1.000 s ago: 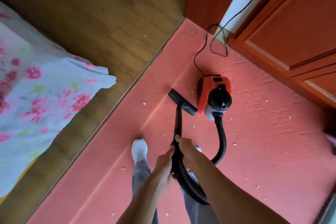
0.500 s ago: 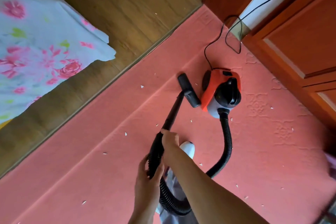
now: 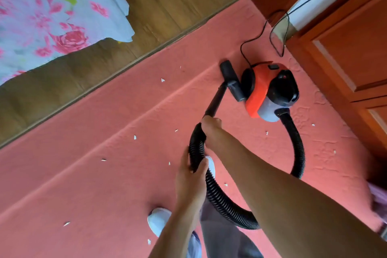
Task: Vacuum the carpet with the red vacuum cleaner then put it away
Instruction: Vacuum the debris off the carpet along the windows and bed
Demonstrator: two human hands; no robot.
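While I look down from the head view, the red vacuum cleaner point(image 3: 268, 90) sits on the pink carpet point(image 3: 94, 184) ahead of me, close to the wooden cabinet doors point(image 3: 345, 48), with its black cord point(image 3: 251, 42) looping away toward the gap beside them. My right hand point(image 3: 211, 126) is clamped round the top of the black wand point(image 3: 215, 100), fingers curled over it. My left hand point(image 3: 191, 176) is wrapped round the ribbed hose point(image 3: 219, 195) just below, so both hands are closed on the tool. The hose bends down past my grey trouser leg and white shoe point(image 3: 158, 219), then swings up to the canister's front. The floor nozzle point(image 3: 231, 80) lies flat on the carpet just beside the canister's wheel; whether they touch I cannot tell. White paper scraps point(image 3: 162, 80) dot the carpet to the left of the nozzle, around my feet and over by the cabinet. A wooden floor point(image 3: 167, 6) and a flowered bedsheet point(image 3: 52, 16) lie beyond the carpet's edge. I judge I am mid-vacuuming, with plenty left and putting away a long way off. Next I should draw the nozzle clear of the canister and sweep it left across the scraps, pressing it flat and minding that the hose does not tug the machine over.
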